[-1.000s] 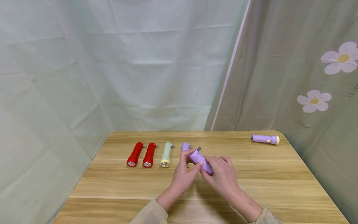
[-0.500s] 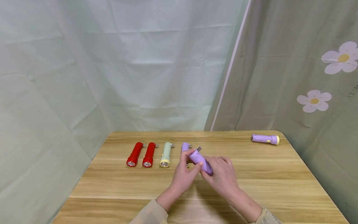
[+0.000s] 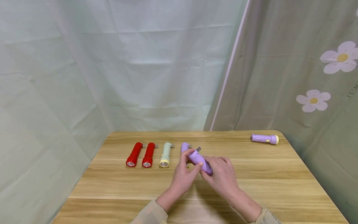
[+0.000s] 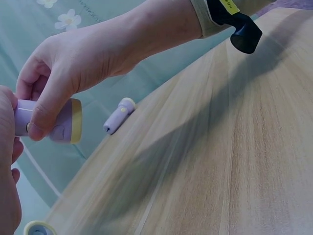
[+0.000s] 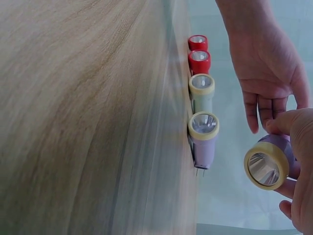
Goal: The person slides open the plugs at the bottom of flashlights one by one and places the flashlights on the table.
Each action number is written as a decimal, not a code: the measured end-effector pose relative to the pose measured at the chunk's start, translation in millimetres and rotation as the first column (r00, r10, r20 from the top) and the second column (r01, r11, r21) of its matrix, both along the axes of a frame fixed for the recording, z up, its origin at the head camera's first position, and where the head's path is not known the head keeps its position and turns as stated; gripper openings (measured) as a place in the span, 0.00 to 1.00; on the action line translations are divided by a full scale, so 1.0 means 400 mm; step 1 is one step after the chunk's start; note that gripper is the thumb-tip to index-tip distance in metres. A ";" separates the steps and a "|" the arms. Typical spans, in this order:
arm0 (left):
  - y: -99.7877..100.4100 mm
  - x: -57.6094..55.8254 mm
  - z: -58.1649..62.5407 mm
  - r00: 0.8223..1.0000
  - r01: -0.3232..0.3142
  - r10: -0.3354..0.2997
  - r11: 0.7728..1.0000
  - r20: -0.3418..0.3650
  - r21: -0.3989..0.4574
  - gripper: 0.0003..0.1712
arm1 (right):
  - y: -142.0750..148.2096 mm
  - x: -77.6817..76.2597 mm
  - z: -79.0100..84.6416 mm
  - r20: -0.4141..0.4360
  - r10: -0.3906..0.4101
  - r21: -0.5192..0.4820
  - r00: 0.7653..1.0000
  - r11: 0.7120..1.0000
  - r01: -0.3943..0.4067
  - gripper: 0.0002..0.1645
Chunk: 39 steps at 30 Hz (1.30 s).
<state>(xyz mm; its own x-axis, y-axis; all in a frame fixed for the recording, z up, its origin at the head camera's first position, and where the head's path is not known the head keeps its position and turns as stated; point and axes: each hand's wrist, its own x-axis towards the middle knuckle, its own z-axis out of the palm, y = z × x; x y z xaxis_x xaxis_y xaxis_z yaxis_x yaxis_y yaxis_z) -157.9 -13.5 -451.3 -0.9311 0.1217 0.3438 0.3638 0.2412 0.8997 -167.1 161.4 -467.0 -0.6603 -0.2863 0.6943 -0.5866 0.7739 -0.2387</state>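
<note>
A purple flashlight (image 3: 199,159) with a pale yellow head is held up over the table between both hands, tilted. Two metal plug prongs (image 3: 199,149) stick out at its tail end. My left hand (image 3: 182,176) pinches the tail end between thumb and fingers. Around the body near the head curls my right hand (image 3: 222,175), its thumb (image 4: 43,122) by the switch in the left wrist view. The lens (image 5: 264,169) shows in the right wrist view. Behind my left hand lies a second purple flashlight (image 3: 185,147), partly hidden, prongs out.
Left of it on the wooden table (image 3: 126,186), a mint flashlight (image 3: 166,151) and two red ones, the nearer red flashlight (image 3: 149,153) and the outer red flashlight (image 3: 136,153), form a row with prongs out. Another purple flashlight (image 3: 263,138) lies sideways at the back right. Curtains (image 3: 167,77) hang behind.
</note>
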 end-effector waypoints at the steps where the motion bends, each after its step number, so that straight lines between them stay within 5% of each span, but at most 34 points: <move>1: -0.001 -0.005 -0.011 1.000 -0.005 0.005 1.000 -0.002 -0.007 0.32 | -0.001 0.000 0.000 0.005 -0.001 0.000 1.000 1.000 0.001 0.25; 7: -0.008 -0.031 -0.051 1.000 -0.028 0.027 0.999 -0.012 -0.033 0.33 | -0.006 0.000 0.000 0.033 -0.010 -0.016 0.999 1.000 0.011 0.24; 21: -0.019 -0.035 -0.047 0.999 -0.035 0.033 0.996 -0.024 -0.076 0.32 | -0.012 -0.004 -0.003 0.066 -0.016 -0.031 0.998 0.999 0.018 0.24; 29: -0.026 -0.045 -0.046 0.995 -0.022 0.007 0.990 -0.104 -0.138 0.30 | -0.009 -0.006 0.004 0.130 -0.020 -0.017 0.991 1.000 0.023 0.24; 35: -0.037 -0.057 -0.032 0.987 0.020 -0.058 0.971 -0.153 -0.240 0.30 | 0.002 -0.014 0.008 0.157 -0.013 -0.023 0.988 1.000 0.017 0.27; 39: -0.047 -0.063 -0.022 0.984 0.015 -0.076 0.934 -0.158 -0.356 0.33 | 0.009 -0.021 0.010 0.168 -0.012 -0.024 0.986 1.000 0.017 0.27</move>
